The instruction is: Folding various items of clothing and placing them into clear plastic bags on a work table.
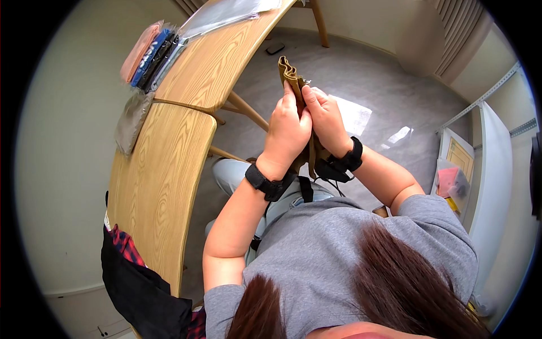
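A: What do the two hands hold?

B: Both hands hold one folded cloth (289, 72) of olive-brown colour. The left hand (287, 133) is closed around it, with the thumb pressing on the fabric. The right hand (326, 121) grasps the same cloth from the other side, and the fingers pinch its upper part. The two hands touch each other.

A: And where is this cloth?

B: It is in the air, in front of the person's chest and above the lap, over the grey floor (367, 79). It does not touch the table. The folded top edge stands above the fingers, and a strip of it hangs down between the wrists.

A: What is around?

B: At the person's left there is a wooden table (164, 169). On its far end lies a row of packed cloths (148, 56) in clear bags. A black and red checked garment (135, 277) hangs at the near end. Each wrist wears a black band (263, 182).
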`<state>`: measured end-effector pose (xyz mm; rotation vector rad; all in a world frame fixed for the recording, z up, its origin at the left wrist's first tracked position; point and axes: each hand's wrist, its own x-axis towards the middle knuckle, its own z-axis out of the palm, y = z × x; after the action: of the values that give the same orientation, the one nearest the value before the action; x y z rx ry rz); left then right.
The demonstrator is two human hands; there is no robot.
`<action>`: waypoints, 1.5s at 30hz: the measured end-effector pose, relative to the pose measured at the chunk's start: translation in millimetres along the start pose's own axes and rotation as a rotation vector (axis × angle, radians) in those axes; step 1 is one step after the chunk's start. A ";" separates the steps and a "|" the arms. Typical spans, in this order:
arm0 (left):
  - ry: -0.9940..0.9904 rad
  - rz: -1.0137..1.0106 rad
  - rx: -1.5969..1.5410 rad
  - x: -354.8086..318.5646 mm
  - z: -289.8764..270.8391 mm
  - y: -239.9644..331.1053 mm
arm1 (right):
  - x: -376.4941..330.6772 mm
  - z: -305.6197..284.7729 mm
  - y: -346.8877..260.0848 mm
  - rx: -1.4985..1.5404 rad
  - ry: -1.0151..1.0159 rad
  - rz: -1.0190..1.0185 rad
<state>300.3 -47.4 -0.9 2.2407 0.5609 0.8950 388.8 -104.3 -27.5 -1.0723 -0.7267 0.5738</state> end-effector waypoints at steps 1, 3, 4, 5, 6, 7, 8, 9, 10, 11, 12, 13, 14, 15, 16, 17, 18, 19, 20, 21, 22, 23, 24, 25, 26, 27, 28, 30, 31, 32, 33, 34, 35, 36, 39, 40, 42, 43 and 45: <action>-0.036 0.015 -0.047 -0.3 -1.1 -0.9 | 0.2 -0.8 -0.1 0.047 -0.036 0.020; -0.072 0.029 -0.094 -1.7 -3.8 -3.5 | 0.1 -8.4 -2.5 -0.003 -0.141 0.085; -0.158 0.005 -0.080 -3.4 -5.5 -5.8 | -0.3 -11.3 -3.6 -0.004 -0.141 0.085; -0.244 -0.020 -0.067 -4.8 -7.0 -8.4 | -0.8 -13.3 -4.4 0.113 -0.176 0.156; -0.245 -0.020 -0.066 -5.7 -8.3 -10.8 | -1.5 -16.0 -4.9 0.231 -0.209 0.227; -0.277 -0.035 -0.229 -6.7 -9.4 -13.1 | -0.4 -21.8 0.4 0.202 -0.242 0.216; -0.309 -0.050 -0.392 -7.8 -10.7 -16.4 | -0.7 -24.5 5.8 0.204 -0.242 0.216; -0.345 -0.058 -0.379 -8.1 -11.9 -23.3 | -1.5 -26.3 10.9 0.189 -0.250 0.185; -0.343 -0.063 -0.376 -5.7 -19.3 -26.8 | -1.2 -27.7 14.5 0.175 -0.261 0.157; -0.374 -0.056 -0.209 -0.1 -28.2 -27.9 | 0.2 -31.9 14.3 0.177 -0.258 0.158; -0.403 -0.050 -0.041 4.3 -34.8 -27.3 | 1.4 -36.8 12.9 0.156 -0.249 0.196; -0.316 -0.033 0.041 11.6 -41.3 -16.5 | 4.5 -41.4 12.8 0.137 -0.239 0.236; -0.227 0.140 0.200 17.0 -50.2 -9.6 | 4.7 -43.9 3.1 0.140 -0.239 0.227; -0.180 0.256 0.224 23.3 -57.6 -2.4 | 5.4 -46.2 -9.5 0.151 -0.280 0.201; -0.133 0.361 0.246 29.3 -63.4 -0.2 | 7.6 -46.6 -16.6 0.162 -0.324 0.186; -0.152 0.402 0.232 34.4 -67.9 2.8 | 9.1 -46.5 -22.5 0.157 -0.363 0.177; -0.155 0.399 0.234 38.8 -72.0 5.5 | 8.9 -44.9 -29.4 0.161 -0.363 0.179; -0.208 0.461 0.316 43.6 -73.4 7.8 | 8.1 -44.0 -36.0 0.122 -0.399 0.158; -0.262 0.523 0.398 47.7 -73.3 11.2 | 7.5 -44.6 -39.6 0.083 -0.435 0.137; -0.212 0.602 0.483 50.9 -71.2 15.7 | 7.9 -47.1 -40.3 0.083 -0.429 0.138; -0.219 0.605 0.481 53.8 -70.8 16.6 | 7.9 -49.4 -40.5 0.048 -0.448 0.071; -0.305 0.597 0.504 57.3 -71.6 16.3 | 8.5 -51.8 -40.9 0.011 -0.466 0.003; -0.391 0.589 0.526 59.6 -70.6 16.3 | 10.1 -53.0 -42.5 0.013 -0.458 0.003; -0.363 0.581 0.564 58.5 -66.6 17.4 | 11.7 -53.7 -44.4 -0.104 -0.358 -0.098; -0.371 0.581 0.562 59.6 -65.2 16.4 | 14.0 -55.9 -45.7 -0.221 -0.256 -0.198; -0.375 0.585 0.564 63.2 -65.9 13.4 | 18.3 -60.0 -45.6 -0.324 -0.221 -0.276; -0.379 0.593 0.567 68.7 -67.7 12.9 | 23.1 -65.4 -46.2 -0.450 -0.178 -0.384; -0.381 0.592 0.567 78.1 -77.1 12.2 | 28.6 -73.4 -41.7 -0.465 -0.024 -0.535; -0.389 0.576 0.589 83.5 -83.5 14.4 | 30.5 -80.4 -34.5 -0.462 -0.015 -0.536; -0.394 0.561 0.614 88.5 -90.8 18.2 | 30.5 -90.8 -26.2 -0.498 -0.017 -0.513; -0.407 0.549 0.609 94.2 -97.8 20.2 | 29.9 -99.1 -17.6 -0.532 -0.019 -0.490; -0.436 0.515 0.604 98.5 -100.4 29.1 | 24.8 -106.1 -8.5 -0.484 -0.034 -0.376; -0.453 0.507 0.633 101.9 -103.7 38.3 | 21.6 -115.4 5.6 -0.521 -0.080 -0.316; -0.470 0.500 0.661 105.0 -106.7 46.0 | 18.6 -122.8 21.4 -0.556 -0.125 -0.254; -0.500 0.523 0.634 113.0 -115.4 60.0 | 8.6 -129.8 62.9 -0.557 -0.215 0.002; -0.505 0.527 0.639 114.1 -119.1 65.0 | 7.9 -129.0 71.0 -0.544 -0.240 0.044; -0.467 0.499 0.672 117.3 -124.8 74.2 | 7.4 -125.6 87.2 -0.560 -0.223 0.077; -0.429 0.622 0.685 120.2 -128.1 76.9 | 8.8 -121.5 91.5 -0.554 -0.219 0.072; -0.399 0.538 0.727 121.0 -135.3 81.9 | 11.0 -114.1 98.9 -0.427 -0.226 0.049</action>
<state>295.8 22.5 185.5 3.2220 0.0789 0.4788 476.2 -124.4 -149.5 -1.4369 -1.0543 0.6024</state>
